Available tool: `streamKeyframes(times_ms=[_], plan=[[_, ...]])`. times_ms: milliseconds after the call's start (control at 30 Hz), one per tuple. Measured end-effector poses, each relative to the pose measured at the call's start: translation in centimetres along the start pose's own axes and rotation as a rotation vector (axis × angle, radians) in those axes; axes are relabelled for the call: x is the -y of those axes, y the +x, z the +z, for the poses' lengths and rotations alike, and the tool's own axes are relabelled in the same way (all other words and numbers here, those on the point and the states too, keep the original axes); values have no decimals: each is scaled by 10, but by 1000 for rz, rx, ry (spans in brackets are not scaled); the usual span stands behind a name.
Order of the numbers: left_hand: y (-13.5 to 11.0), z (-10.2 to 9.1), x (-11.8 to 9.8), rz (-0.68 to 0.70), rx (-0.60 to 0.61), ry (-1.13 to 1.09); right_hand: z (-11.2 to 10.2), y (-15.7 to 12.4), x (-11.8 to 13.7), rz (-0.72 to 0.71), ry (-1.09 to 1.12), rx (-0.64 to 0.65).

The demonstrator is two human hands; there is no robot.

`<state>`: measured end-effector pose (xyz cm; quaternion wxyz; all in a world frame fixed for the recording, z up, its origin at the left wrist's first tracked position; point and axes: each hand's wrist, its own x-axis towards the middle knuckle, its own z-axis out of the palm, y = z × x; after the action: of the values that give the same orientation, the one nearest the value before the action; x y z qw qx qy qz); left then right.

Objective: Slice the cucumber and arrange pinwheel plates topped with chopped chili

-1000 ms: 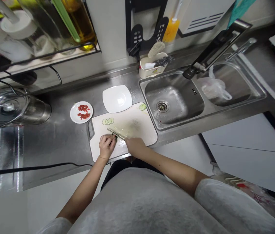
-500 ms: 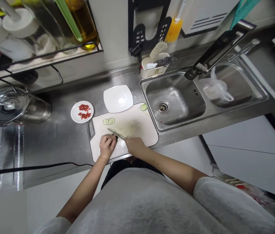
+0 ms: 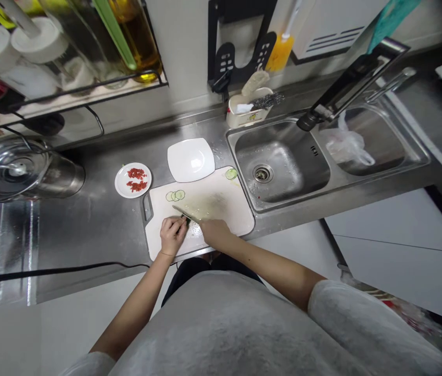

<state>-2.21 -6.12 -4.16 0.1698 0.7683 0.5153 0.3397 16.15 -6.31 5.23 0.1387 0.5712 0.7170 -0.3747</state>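
Note:
On the white cutting board (image 3: 221, 230), my right hand (image 3: 216, 233) is closed around the handle of a knife (image 3: 183, 211), its blade slanting up and to the left. My left hand (image 3: 172, 235) has its fingers curled over a dark green piece of cucumber (image 3: 188, 221), mostly hidden beside the blade. Above the hands, a few thin cucumber slices (image 3: 176, 195) lie overlapping on the board. A cucumber end piece (image 3: 230, 174) rests at the board's upper right corner. Water drops and a wet patch show on the board.
Behind the board stands a white square plate (image 3: 190, 160). A small round plate (image 3: 122, 183) with chopped red bits is to its left. The steel sink (image 3: 283, 162) adjoins the board's right side, under a faucet (image 3: 346, 89). A metal pot (image 3: 64, 177) stands far left.
The view has shifted very slightly. Both hands, the knife and the cucumber slices stay in nearly the same places; a little more of the green piece shows beside the blade.

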Motion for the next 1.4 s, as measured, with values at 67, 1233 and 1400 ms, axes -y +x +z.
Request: streamKeyframes(times_ms=[67, 1233, 1400], plan=[[0, 0, 0, 7, -11, 3, 2, 1, -1, -3, -2, -40], [57, 1, -47, -245, 270, -5, 11, -49, -33, 58, -405, -324], [72, 6, -53, -301, 294, -67, 3, -49, -45, 22, -430, -313]])
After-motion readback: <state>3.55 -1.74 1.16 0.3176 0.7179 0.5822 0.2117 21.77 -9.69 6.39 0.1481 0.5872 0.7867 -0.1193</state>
